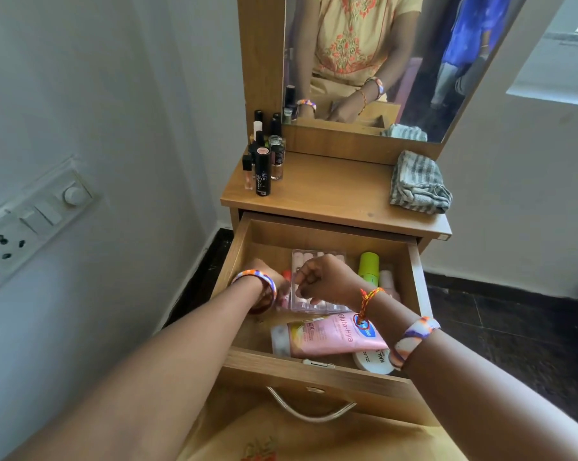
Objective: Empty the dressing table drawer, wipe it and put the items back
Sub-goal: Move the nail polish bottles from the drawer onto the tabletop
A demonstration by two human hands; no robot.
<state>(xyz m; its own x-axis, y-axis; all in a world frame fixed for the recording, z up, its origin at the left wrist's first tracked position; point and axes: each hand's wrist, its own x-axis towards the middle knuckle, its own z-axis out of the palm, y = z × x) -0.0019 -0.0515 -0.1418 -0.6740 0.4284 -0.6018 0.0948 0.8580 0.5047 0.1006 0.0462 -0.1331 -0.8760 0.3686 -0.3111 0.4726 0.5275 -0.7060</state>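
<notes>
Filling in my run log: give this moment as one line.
stage: emptying | drawer: open, items inside | left hand: in drawer by clear case | right hand: fist above case | cloth: on tabletop

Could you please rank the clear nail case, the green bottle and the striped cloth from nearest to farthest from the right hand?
From the right hand:
1. Clear nail case, directly under it in the drawer.
2. Green bottle, at the drawer's right.
3. Striped cloth, up on the tabletop's right.

A: The open light-brown drawer (pixel 317 371) looks like smooth matt wood laminate, with a curved shiny metal handle (pixel 309 410).

B: The pink squeeze tube (pixel 327 336) is glossy plastic; the grey striped cloth (pixel 419 184) is rough.
</notes>
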